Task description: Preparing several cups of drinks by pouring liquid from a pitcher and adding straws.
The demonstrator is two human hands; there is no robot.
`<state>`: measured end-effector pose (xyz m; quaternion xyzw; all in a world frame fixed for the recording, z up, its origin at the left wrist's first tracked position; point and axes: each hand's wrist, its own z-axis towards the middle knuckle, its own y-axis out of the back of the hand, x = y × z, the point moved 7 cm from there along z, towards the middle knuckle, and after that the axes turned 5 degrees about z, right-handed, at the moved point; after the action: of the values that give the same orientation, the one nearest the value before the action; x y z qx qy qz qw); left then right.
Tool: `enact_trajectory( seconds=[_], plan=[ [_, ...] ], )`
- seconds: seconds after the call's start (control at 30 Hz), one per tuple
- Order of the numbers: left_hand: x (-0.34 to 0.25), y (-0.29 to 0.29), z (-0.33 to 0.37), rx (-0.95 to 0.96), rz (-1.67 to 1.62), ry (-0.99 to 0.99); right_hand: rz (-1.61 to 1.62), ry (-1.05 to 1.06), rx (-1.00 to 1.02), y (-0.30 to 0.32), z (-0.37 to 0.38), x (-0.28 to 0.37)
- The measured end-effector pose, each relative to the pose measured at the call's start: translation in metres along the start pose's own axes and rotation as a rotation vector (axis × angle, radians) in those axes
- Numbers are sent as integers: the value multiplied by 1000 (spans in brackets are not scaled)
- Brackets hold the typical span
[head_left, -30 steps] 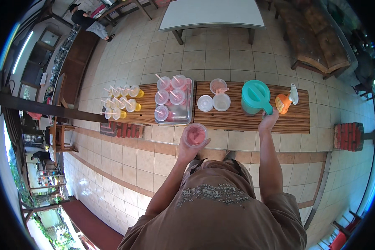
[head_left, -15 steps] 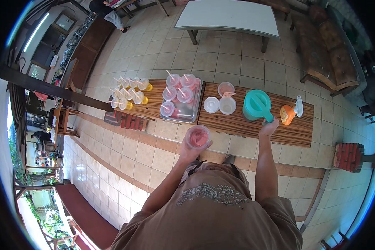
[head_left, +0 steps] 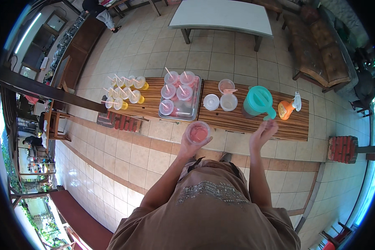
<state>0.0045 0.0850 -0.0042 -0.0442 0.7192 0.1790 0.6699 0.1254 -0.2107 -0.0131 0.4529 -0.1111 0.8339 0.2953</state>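
In front of the bench, my left hand (head_left: 190, 147) grips a clear plastic cup (head_left: 198, 132) holding pink drink. My right hand (head_left: 264, 132) is open just below the handle of a teal lidded pitcher (head_left: 258, 100), touching nothing that I can see. The pitcher stands on the wood-striped bench (head_left: 291, 132). Left of it are a clear cup (head_left: 228, 102), another cup (head_left: 226, 85) behind it, pinkish straws (head_left: 230, 91) and white dome lids (head_left: 211, 102). Farther left, a metal tray (head_left: 183, 113) carries several lidded pink drinks (head_left: 184, 92), most with straws.
At the bench's left end stand several lidded yellow drinks (head_left: 127, 89) with straws. An orange spray bottle (head_left: 286, 109) stands right of the pitcher. Beyond are a white table (head_left: 221, 16) and a brown sofa (head_left: 321, 50). A person (head_left: 103, 14) stands at the far left.
My right hand has let go of the pitcher's handle and drawn back toward me, its fingers now apart. The left hand still holds the cup in about the same place.
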Motion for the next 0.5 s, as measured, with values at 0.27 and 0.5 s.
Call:
enact_trajectory(
  seconds=[0.27,0.5],
  plan=[
    [37,70,29,-56,123,-22,260,-461,966,-132,-118,96],
    [91,102,63,-59,4,-62,198,-609,1073,-205,-186,78]
  ],
)
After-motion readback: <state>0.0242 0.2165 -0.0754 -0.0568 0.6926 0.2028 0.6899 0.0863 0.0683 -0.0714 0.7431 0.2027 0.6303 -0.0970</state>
